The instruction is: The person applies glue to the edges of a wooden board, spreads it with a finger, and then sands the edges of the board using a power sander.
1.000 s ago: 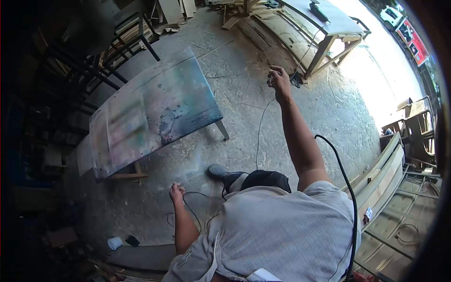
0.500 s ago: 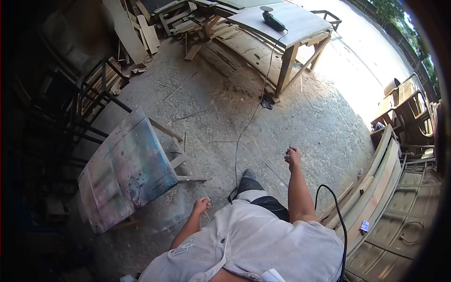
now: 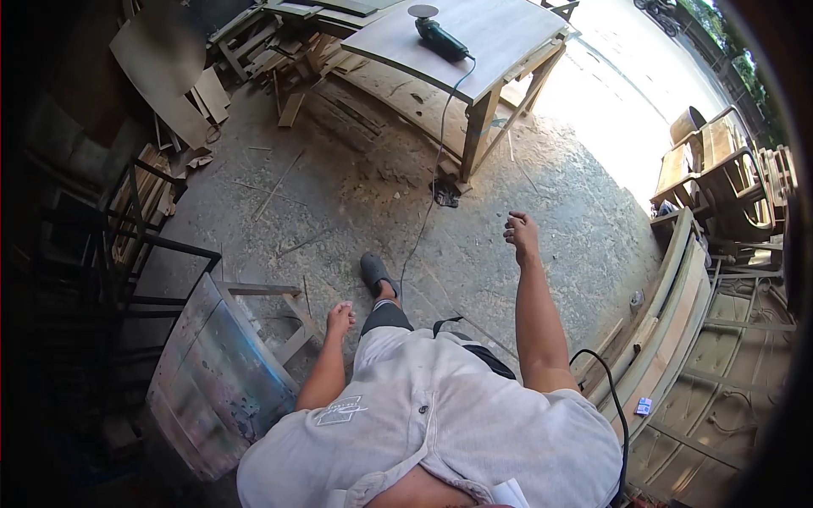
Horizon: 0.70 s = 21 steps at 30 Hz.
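Note:
My left hand point(image 3: 340, 318) hangs low, its fingers curled together beside the paint-spattered tabletop panel point(image 3: 216, 372). Whatever may be between those fingers is too small to make out. My right hand point(image 3: 522, 233) is held out in front over the floor, fingers loosely bent and a little apart, with nothing seen in it. Farther ahead, an angle grinder point(image 3: 442, 39) with a round disc rests on a pale board-topped wooden table point(image 3: 508, 34), out of reach of both hands. Its power cord point(image 3: 434, 169) drops over the table edge and runs across the floor towards my foot.
Scrap wood point(image 3: 246, 59) is piled at the back left, near a black metal frame point(image 3: 169, 245). Long curved boards point(image 3: 669, 330) and a padded panel point(image 3: 720, 372) lie on the right. A black cable point(image 3: 622, 406) loops beside me. Thin sticks litter the dusty floor point(image 3: 339, 203).
My view has shifted forward, with the table and grinder now farther left. My foot has stepped out ahead. Both hands have swung up and forward, and the right fingers have loosened.

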Tool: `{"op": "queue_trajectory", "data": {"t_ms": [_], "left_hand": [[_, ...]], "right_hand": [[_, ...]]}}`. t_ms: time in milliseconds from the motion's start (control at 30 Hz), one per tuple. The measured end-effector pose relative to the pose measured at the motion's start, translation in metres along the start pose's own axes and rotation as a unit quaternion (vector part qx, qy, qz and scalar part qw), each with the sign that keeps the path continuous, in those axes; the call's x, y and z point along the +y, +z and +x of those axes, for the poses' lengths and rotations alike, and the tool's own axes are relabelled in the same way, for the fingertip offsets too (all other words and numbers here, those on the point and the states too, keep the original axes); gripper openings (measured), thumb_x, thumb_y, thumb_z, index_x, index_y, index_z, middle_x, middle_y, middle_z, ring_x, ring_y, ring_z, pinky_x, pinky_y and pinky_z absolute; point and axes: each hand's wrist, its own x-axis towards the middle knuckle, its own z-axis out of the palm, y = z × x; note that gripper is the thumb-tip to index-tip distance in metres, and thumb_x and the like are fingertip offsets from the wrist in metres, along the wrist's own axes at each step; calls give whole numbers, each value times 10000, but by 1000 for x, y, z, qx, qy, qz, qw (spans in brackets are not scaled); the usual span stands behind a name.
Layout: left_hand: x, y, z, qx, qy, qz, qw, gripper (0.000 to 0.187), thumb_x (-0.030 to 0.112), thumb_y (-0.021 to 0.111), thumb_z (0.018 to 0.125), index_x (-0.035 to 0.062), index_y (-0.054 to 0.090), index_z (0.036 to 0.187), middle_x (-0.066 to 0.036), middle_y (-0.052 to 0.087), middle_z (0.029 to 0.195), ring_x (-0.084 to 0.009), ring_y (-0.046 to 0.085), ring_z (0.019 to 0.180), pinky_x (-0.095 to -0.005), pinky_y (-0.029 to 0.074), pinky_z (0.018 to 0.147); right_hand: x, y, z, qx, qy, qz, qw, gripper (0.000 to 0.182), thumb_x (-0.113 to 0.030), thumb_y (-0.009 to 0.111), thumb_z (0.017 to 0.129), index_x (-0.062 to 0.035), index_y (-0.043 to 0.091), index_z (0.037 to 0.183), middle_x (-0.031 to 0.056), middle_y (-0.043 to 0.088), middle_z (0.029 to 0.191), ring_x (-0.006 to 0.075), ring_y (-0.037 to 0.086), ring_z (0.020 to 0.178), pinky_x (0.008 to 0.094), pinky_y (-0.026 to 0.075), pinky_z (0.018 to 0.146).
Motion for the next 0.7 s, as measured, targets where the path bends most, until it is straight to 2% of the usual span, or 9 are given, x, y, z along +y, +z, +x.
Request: {"op": "queue_trajectory", "data": {"t_ms": [133,267,333,400,433,500,600,633,700], "left_hand": [[40,1,73,6,-21,2,1000,212,256,573,930,123,637,1083,-9,614,748,-92,557,544,-239,437,468],[101,-8,152,-17,-34,26,999,216,245,569,930,124,632,1098,-8,617,739,-95,552,530,-242,436,467],[149,-9,198,-35,-7,36,999,218,237,563,935,119,629,1106,-6,617,732,-97,550,525,-241,437,469],[215,-6,215,-41,37,62,997,216,234,562,938,115,628,1105,-6,615,742,-96,547,532,-245,439,471],[252,-1,217,-38,45,66,996,219,234,563,939,113,628,1108,-3,615,750,-92,545,540,-246,440,475],[314,10,234,-40,60,76,995,222,235,564,940,110,628,1111,0,614,758,-88,543,549,-247,440,478],[382,34,258,-63,123,59,989,231,236,563,944,100,626,1119,6,617,778,-74,546,583,-241,445,512],[404,48,259,-70,142,55,986,232,234,563,945,95,626,1120,6,618,785,-71,549,597,-236,448,535],[440,78,254,-74,157,53,983,234,232,563,946,90,626,1121,6,620,792,-67,553,610,-231,450,558]], "right_hand": [[-24,45,65,-16,-5,11,1000,246,-144,563,899,-48,576,1126,62,594,823,130,573,601,248,446,520],[-68,88,119,0,-1,-1,1000,310,-127,572,885,-54,536,1184,92,640,920,142,607,701,265,470,587],[-103,115,149,5,-28,2,1000,346,-119,575,879,-56,516,1215,107,654,976,146,621,761,272,479,621],[-125,138,175,-7,-86,12,996,468,-121,604,856,-47,450,1292,146,632,1122,164,612,923,317,488,747],[-134,148,190,-1,-83,18,996,468,-121,604,856,-47,450,1292,146,632,1122,164,612,923,317,488,747],[-152,164,226,39,-138,-50,988,579,-120,636,825,-41,401,1348,156,590,1207,197,582,1031,335,469,839],[-166,173,282,61,-149,-33,986,669,-123,659,800,-45,356,1391,174,553,1272,237,553,1121,341,441,924],[-171,172,298,72,-86,-85,990,697,-143,663,791,-55,351,1409,211,526,1308,288,526,1191,355,420,979],[-185,175,305,92,-82,-133,983,705,-160,664,788,-54,352,1411,233,512,1320,313,510,1214,370,402,1007]]}}
